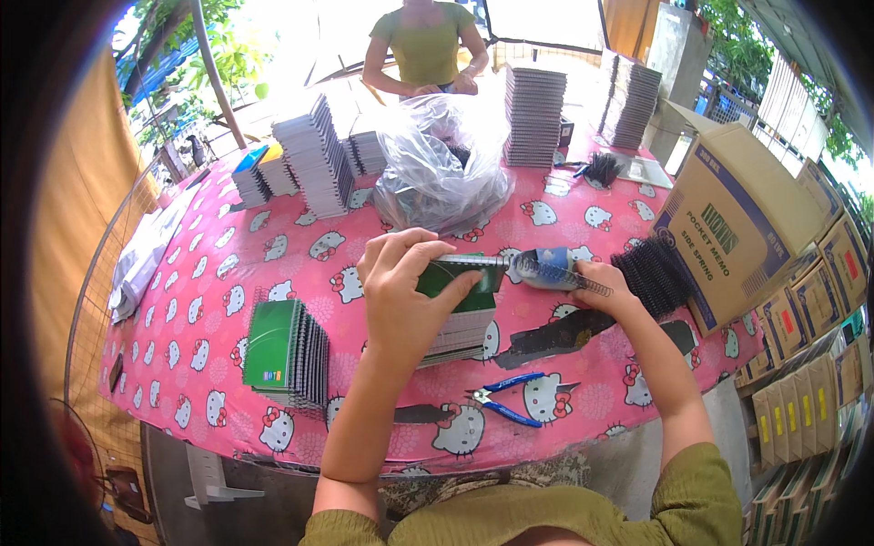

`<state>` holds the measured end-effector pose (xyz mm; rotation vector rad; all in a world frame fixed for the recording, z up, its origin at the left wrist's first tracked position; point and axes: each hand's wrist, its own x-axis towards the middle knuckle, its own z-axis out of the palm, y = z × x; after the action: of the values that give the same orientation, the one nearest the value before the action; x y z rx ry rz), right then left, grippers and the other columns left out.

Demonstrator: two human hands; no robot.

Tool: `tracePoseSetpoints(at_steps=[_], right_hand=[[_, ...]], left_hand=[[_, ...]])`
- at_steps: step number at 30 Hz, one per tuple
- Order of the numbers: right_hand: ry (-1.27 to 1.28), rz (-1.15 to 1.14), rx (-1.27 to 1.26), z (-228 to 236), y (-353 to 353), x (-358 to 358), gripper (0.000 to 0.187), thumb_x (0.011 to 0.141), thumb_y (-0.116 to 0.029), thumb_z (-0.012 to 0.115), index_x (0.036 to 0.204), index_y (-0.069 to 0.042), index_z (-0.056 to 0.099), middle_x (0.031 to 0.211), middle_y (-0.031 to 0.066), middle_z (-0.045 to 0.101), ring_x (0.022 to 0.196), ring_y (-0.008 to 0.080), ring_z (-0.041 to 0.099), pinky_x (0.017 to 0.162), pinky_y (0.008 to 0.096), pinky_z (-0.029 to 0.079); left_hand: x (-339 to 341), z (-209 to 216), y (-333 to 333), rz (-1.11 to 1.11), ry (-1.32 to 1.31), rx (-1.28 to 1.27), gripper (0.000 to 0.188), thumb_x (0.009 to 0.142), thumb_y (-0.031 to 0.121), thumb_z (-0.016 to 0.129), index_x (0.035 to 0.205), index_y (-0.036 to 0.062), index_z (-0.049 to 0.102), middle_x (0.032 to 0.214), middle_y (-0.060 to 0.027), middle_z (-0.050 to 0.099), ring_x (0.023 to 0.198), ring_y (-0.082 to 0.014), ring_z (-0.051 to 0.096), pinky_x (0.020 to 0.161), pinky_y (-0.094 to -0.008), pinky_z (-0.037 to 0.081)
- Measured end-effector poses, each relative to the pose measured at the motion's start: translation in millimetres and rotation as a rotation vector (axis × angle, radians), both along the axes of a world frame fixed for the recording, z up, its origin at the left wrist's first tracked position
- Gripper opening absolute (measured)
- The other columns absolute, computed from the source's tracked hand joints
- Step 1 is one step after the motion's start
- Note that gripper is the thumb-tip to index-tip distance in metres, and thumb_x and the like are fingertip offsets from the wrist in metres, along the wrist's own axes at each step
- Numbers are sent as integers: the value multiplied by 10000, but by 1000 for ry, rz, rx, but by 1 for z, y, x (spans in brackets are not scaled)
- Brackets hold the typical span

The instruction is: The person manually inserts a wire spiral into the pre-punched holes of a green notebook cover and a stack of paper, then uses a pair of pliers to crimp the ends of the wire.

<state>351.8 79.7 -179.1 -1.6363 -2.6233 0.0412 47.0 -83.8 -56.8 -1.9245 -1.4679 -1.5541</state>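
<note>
Green notepad (460,278) in one hand, wire coil (557,272) in the other

Mid-table, I see the left hand (401,282) clamping the green notepad above a stack of pages (455,340). The right hand (601,284) pinches the wire coil; whether it enters the notepad's edge, I can't quite tell. Blue pliers (510,399) lie splayed on the near side, black coils (651,276) to the right, a plastic bag (442,182) farther off.
</note>
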Motion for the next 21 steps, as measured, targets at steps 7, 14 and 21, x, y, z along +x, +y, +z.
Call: tracePoseSetpoints(at_steps=[7,14,21], right_hand=[[1271,285,-188,90,6,-46,429,693,-58,664,1111,-26,574,910,117,666,836,211,635,731,328,505],[1176,475,-454,147,-30,-80,450,628,9,635,1077,31,617,912,147,672,863,265,664,716,376,556],[910,449,-191,150,-22,-96,380,606,2,626,986,-6,643,853,113,662,750,170,619,682,301,501]], left_hand=[[2,3,3,-23,-146,-111,291,575,225,853,775,90,690,785,-20,661,845,-228,569,805,-377,422],[0,12,9,-21,-113,-274,319,583,219,853,817,57,710,806,-59,656,826,-202,580,738,-341,488],[-6,12,3,-75,-252,-318,494,607,187,851,1049,69,663,924,-74,675,846,-192,632,767,-329,502]])
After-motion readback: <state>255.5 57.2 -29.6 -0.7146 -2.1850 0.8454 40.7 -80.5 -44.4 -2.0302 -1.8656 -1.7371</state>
